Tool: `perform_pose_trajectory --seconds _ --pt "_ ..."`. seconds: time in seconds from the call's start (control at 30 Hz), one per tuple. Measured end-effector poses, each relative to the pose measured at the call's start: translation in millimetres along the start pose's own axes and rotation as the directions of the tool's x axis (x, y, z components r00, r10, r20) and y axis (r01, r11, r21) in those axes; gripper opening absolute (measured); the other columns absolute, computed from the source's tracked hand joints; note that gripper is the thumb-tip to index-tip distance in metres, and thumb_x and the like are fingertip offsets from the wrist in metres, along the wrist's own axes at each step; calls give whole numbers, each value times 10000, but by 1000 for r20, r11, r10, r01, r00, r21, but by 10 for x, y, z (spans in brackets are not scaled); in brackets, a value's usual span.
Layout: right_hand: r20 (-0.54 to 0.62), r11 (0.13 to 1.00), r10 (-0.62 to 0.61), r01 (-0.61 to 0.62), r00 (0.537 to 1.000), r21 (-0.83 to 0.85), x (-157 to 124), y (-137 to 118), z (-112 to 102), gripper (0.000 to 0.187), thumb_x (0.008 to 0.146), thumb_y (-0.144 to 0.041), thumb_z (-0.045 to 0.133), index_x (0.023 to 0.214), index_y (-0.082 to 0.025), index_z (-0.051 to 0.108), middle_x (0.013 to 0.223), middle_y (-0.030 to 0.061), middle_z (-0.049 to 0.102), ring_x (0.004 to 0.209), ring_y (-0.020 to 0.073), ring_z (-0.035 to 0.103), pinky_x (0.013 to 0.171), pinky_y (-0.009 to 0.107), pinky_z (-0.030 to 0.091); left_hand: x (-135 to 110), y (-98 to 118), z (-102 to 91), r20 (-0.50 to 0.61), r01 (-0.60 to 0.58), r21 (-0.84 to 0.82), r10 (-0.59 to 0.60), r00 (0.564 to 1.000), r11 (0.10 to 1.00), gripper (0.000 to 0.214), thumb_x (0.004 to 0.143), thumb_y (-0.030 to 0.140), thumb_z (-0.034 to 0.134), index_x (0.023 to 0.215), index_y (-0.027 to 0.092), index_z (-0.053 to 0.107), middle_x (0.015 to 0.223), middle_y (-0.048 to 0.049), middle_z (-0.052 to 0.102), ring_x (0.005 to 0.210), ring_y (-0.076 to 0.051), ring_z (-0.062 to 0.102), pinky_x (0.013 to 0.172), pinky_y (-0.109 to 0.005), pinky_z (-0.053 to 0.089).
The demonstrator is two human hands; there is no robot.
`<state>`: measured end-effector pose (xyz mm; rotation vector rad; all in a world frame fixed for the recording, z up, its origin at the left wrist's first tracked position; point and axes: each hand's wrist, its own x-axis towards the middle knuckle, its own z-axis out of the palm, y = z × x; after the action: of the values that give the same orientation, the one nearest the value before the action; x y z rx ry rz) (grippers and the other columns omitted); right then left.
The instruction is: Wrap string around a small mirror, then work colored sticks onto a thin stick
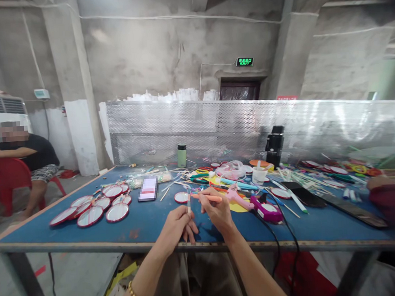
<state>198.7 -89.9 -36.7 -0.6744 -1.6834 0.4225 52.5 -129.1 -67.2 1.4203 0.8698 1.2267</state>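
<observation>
My left hand (180, 225), near the table's front edge, is closed on a thin pale stick (189, 198) that stands upright from its fingers. My right hand (217, 209) grips a slim orange pen-like tool (212, 197), its tip close to the stick. Whether the tip touches the stick, I cannot tell. Just behind the stick lies a round white disc with a red rim (180, 197). To the right of my right hand rest a pink glue gun (237, 197) and a purple device (267, 210) with a cable.
Several red-rimmed discs (90, 215) lie at the left beside a phone (148, 189). A green bottle (182, 156), a white cup (259, 175) and a black flask (275, 147) stand farther back. Loose sticks and a dark phone (304, 193) clutter the right. A person (31, 150) sits at left.
</observation>
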Motion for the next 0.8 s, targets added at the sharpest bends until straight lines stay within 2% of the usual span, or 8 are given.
perform_pose_trajectory --seconds 0.17,0.3,0.5,0.67,0.8 --pt "12 1000 2 -2 1000 7 4 -10 10 149 868 -267 550 795 -176 642 623 -21 604 443 90 531 485 216 429 -3 7 3 3 -7 8 7 1000 1000 158 831 315 441 812 160 470 600 -36 663 383 -138 602 342 -167 292" --pt "-21 1000 4 -4 1000 3 6 0 4 180 874 -264 535 752 -173 629 597 -21 586 450 93 528 492 219 428 3 14 5 0 -3 6 3 1000 1000 154 832 312 438 808 163 466 588 -31 658 381 -136 599 345 -167 294" --pt "-1 1000 4 -4 1000 7 3 -16 15 137 862 -265 547 815 -172 636 605 -18 610 438 93 530 475 214 430 6 4 6 3 -3 1 3 1000 1000 170 827 333 452 809 165 466 598 -29 658 380 -132 597 343 -165 290" --pt "-23 1000 3 -3 1000 -9 0 -12 -1 167 867 -254 534 755 -172 626 533 -29 568 444 100 523 483 216 425 3 18 9 3 0 -4 0 1000 1000 167 818 330 451 808 163 467 611 -27 658 377 -124 591 345 -167 292" --pt "-10 1000 -5 5 1000 -7 1 -51 0 168 870 -279 541 796 -171 647 569 -18 591 455 101 530 484 219 430 -2 36 10 3 1 4 -1 1000 1000 159 811 320 444 812 163 465 603 -21 650 374 -122 588 345 -168 287"
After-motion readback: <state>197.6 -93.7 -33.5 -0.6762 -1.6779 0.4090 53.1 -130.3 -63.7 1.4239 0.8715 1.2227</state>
